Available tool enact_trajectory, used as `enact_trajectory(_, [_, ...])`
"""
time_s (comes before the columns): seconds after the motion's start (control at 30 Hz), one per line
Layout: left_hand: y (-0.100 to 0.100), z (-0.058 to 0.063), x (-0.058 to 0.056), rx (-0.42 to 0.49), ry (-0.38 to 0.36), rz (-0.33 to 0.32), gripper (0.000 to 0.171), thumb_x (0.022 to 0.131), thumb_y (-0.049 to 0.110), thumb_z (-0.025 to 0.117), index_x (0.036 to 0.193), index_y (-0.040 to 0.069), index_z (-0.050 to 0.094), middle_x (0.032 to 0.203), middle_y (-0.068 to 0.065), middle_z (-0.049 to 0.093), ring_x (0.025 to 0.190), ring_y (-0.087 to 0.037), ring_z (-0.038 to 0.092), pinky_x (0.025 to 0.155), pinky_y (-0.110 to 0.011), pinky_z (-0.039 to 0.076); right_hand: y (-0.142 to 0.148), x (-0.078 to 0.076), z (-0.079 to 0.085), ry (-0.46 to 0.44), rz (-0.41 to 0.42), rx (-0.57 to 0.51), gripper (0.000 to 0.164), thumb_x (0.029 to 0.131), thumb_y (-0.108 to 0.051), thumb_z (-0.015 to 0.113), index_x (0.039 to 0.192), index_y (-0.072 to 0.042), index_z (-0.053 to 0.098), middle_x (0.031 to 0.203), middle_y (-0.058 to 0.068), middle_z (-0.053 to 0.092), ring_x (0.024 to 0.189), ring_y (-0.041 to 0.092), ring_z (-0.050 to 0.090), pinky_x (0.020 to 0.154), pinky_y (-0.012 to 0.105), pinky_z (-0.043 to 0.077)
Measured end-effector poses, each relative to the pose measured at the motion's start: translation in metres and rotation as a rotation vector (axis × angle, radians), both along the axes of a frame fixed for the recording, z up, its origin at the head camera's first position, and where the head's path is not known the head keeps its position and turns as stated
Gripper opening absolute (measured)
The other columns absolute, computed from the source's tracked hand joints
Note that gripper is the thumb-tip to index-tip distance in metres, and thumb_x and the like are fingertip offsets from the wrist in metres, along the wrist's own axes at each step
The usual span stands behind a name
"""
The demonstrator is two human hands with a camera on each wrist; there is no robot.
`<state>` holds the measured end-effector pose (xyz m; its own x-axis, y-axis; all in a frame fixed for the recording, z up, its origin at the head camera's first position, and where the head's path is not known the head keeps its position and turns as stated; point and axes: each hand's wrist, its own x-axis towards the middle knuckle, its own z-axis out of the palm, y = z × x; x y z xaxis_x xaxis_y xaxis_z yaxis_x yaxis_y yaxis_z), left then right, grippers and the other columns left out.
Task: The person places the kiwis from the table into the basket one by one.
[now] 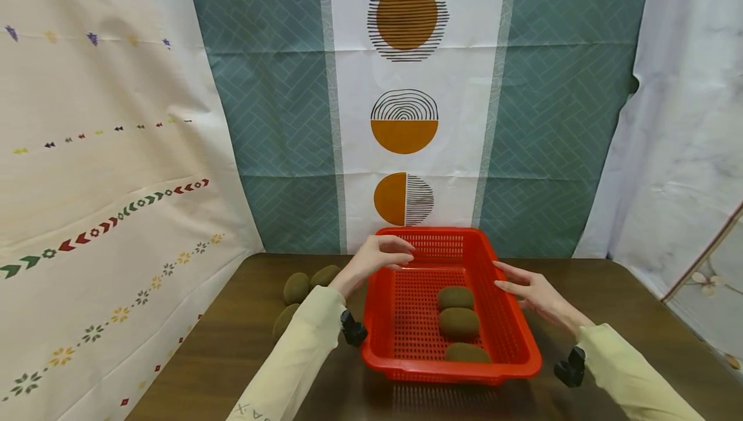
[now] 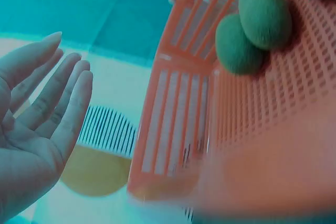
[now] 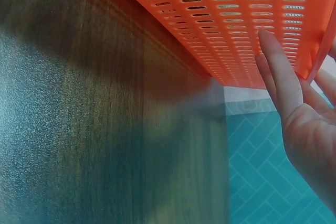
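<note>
A red plastic basket (image 1: pixel 453 369) with slotted walls stands on the table, three brown fuzzy kiwis (image 1: pixel 459 323) lying along the right part of its floor. My left hand (image 1: pixel 378 260) hovers over the basket's left rim near the back corner. Its fingers extend loosely with nothing between them, and in the left wrist view the left hand (image 2: pixel 44 103) is apart from the basket. At the right rim is my right hand (image 1: pixel 536 292), its fingers fairly straight. The right wrist view has the right hand (image 3: pixel 299 98) beside the outer wall; whether it presses there cannot be told.
Three more kiwis (image 1: pixel 297 288) lie on the dark wooden table (image 1: pixel 203 369) left of the basket, partly behind my left forearm. A patterned curtain (image 1: pixel 278 118) hangs behind the table, and a pale printed cloth (image 1: pixel 116 215) borders the left side.
</note>
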<state>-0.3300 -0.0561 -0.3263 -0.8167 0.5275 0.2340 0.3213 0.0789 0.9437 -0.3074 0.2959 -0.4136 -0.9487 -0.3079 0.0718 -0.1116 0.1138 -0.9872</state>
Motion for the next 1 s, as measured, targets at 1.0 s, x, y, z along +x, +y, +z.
enact_trajectory(1.0, [-0.180,-0.068,-0.008,-0.105,0.035,0.237,0.035,0.080,0.009,0.069,0.109,-0.008,0.060,0.103,-0.025,0.059,0.089,-0.029,0.060,0.077,-0.047,0.046,0.001,-0.002,0.001,-0.013,-0.005,0.013,0.058,0.091,-0.015,0.055,0.141,-0.003,0.028,0.134,0.028,0.034,0.097,0.034,0.057,0.072,0.051,0.046])
